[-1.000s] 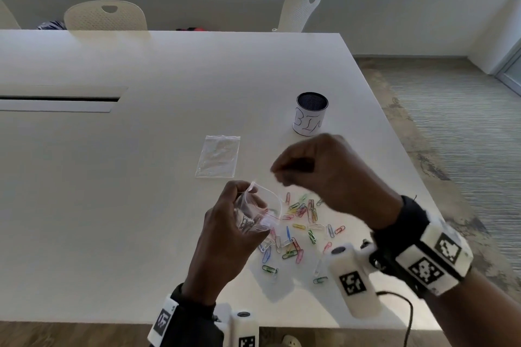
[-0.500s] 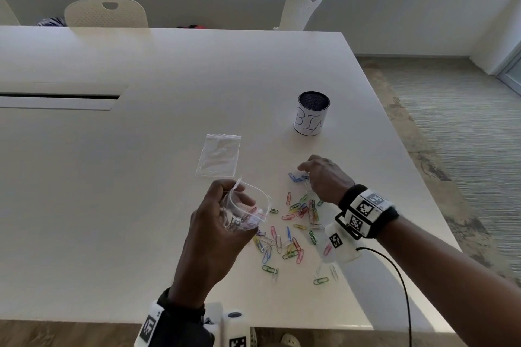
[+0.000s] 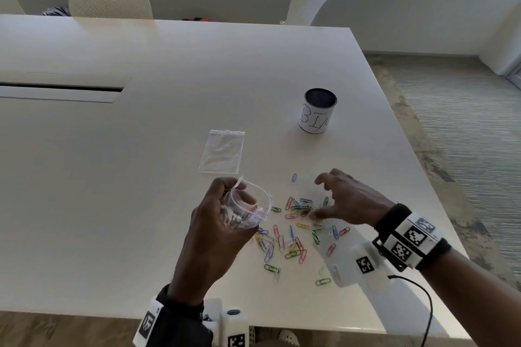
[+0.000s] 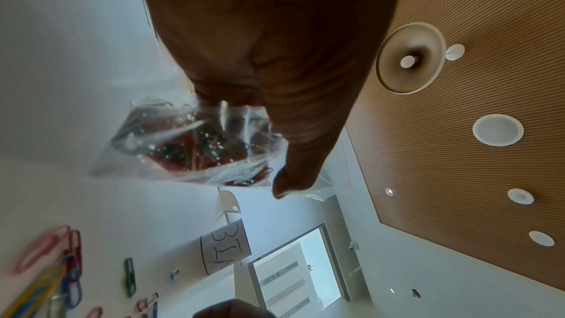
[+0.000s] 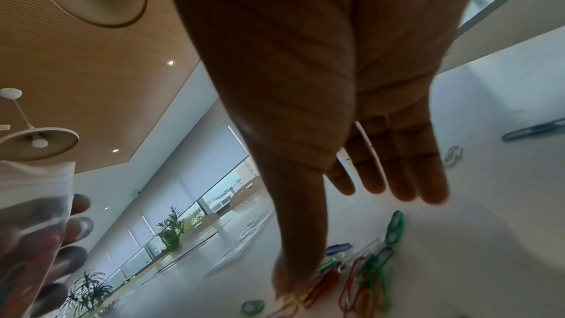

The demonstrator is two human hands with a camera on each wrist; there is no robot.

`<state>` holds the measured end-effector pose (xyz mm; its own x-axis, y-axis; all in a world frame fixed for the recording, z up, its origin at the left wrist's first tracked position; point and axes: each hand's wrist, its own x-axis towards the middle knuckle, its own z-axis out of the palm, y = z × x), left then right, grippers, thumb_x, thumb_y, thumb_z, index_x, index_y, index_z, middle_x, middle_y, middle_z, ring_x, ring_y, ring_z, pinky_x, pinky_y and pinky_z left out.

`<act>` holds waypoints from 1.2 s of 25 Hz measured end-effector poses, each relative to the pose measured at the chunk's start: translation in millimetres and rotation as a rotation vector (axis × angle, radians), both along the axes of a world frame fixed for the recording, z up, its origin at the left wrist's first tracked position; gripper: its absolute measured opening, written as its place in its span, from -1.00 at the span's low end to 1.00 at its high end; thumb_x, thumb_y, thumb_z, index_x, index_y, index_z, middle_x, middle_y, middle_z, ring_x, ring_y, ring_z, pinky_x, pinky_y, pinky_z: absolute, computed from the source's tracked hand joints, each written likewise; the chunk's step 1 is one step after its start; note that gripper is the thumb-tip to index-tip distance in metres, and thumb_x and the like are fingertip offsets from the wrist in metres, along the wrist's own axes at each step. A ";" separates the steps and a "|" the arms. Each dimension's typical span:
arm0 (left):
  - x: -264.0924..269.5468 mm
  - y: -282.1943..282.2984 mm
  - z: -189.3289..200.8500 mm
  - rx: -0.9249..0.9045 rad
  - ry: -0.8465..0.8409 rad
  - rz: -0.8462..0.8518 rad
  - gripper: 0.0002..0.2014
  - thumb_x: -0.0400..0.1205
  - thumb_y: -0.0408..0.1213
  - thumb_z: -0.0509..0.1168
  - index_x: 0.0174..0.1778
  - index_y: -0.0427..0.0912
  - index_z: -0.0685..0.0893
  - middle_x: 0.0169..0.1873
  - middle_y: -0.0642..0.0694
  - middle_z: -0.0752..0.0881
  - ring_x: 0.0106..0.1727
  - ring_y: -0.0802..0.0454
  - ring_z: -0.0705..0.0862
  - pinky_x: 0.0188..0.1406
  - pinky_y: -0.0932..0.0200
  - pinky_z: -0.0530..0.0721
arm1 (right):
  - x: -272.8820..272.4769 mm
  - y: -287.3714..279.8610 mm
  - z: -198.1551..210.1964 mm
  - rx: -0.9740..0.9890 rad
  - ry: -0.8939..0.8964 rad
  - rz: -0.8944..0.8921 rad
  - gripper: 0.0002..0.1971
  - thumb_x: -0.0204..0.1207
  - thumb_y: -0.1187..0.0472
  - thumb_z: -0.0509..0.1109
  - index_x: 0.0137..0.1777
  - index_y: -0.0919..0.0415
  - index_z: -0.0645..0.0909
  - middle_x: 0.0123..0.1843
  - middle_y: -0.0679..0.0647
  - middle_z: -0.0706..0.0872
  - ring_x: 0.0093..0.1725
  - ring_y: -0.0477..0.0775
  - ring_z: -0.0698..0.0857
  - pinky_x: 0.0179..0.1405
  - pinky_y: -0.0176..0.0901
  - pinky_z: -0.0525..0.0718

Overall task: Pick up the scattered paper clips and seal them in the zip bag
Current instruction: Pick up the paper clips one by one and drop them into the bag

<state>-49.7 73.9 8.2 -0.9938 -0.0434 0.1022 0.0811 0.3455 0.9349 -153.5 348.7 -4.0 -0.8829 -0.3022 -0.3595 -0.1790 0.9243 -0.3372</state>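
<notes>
My left hand (image 3: pixel 222 205) grips a clear zip bag (image 3: pixel 251 205) held above the table with its mouth open; several paper clips lie inside it (image 4: pixel 189 144). Coloured paper clips (image 3: pixel 296 234) are scattered on the white table (image 3: pixel 141 177) just right of the bag. My right hand (image 3: pixel 338 200) hovers over the far side of the pile with its fingers spread and straight. Its thumb tip touches the table among the clips (image 5: pixel 360 282). It holds nothing that I can see. One blue clip (image 3: pixel 294 177) lies apart, beyond the pile.
A second, flat zip bag (image 3: pixel 222 151) lies beyond my left hand. A dark cup labelled BIN (image 3: pixel 318 111) stands behind the clips. The table's right edge runs close past my right wrist, and chairs stand at the far side.
My right hand dropped from above the bag to the table, reached to the far blue clip, then drew back over the pile with fingers spread. The left hand kept the bag nearly still.
</notes>
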 end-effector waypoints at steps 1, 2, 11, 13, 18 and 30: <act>-0.4 0.9 -0.4 -0.004 -0.004 -0.005 -0.54 0.52 -0.31 0.66 0.23 0.07 0.63 -0.03 0.15 0.84 -0.04 0.13 0.82 -0.27 0.44 0.73 | 3.2 -2.1 -2.6 0.009 -0.060 0.000 -0.15 0.36 -0.17 0.70 0.59 0.06 0.45 0.41 0.00 0.55 0.20 0.04 0.69 0.15 -0.11 0.75; -1.4 2.1 -0.5 -0.013 -0.005 -0.009 -0.53 0.51 -0.30 0.66 0.23 0.09 0.62 -0.02 0.16 0.84 -0.04 0.13 0.81 -0.26 0.43 0.73 | 6.7 -5.6 -7.8 -0.005 -0.083 0.002 -0.18 0.36 -0.10 0.72 0.57 0.05 0.47 0.40 -0.01 0.54 0.20 0.04 0.69 0.14 -0.12 0.75; -3.8 8.0 -0.6 -0.022 0.000 -0.024 -0.55 0.52 -0.32 0.65 0.22 0.07 0.63 -0.03 0.20 0.83 -0.14 0.20 0.80 -0.31 0.42 0.71 | 19.0 -36.5 -28.5 -0.048 0.104 0.100 -0.33 0.53 -0.19 0.55 0.61 -0.04 0.51 0.43 0.05 0.57 0.37 0.09 0.60 0.40 0.01 0.68; -3.5 8.6 0.0 -0.026 0.000 -0.033 -0.56 0.53 -0.32 0.65 0.22 0.07 0.63 -0.03 0.21 0.83 -0.13 0.21 0.80 -0.31 0.46 0.70 | 24.1 -40.6 -31.7 -0.040 0.177 0.133 -0.56 0.62 -0.08 0.51 0.46 0.01 0.64 0.33 0.05 0.62 0.29 0.07 0.62 0.28 -0.09 0.70; -3.9 7.4 -0.4 -0.048 -0.003 -0.027 -0.54 0.52 -0.31 0.66 0.23 0.08 0.63 -0.02 0.24 0.82 -0.11 0.19 0.80 -0.30 0.48 0.68 | 29.9 -45.4 -37.6 -0.062 0.286 0.141 -0.83 0.78 0.20 0.32 0.12 0.17 0.75 0.11 0.06 0.72 0.04 0.03 0.72 0.10 -0.13 0.77; -3.0 8.6 -0.7 -0.068 -0.005 -0.031 -0.58 0.53 -0.22 0.64 0.20 0.12 0.61 -0.02 0.29 0.81 -0.07 0.24 0.82 -0.28 0.47 0.72 | 5.6 -15.2 -19.6 -0.442 0.106 -0.177 -0.98 0.52 0.29 0.64 -0.09 0.21 0.90 -0.18 0.02 0.91 -0.21 -0.09 0.87 -0.15 -0.41 0.79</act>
<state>-52.8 82.4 7.5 -0.9951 -0.0054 0.0984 0.0878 0.4055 0.9099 -147.9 333.4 -23.6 -0.9593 -0.2476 -0.1359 -0.0868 0.7163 -0.6924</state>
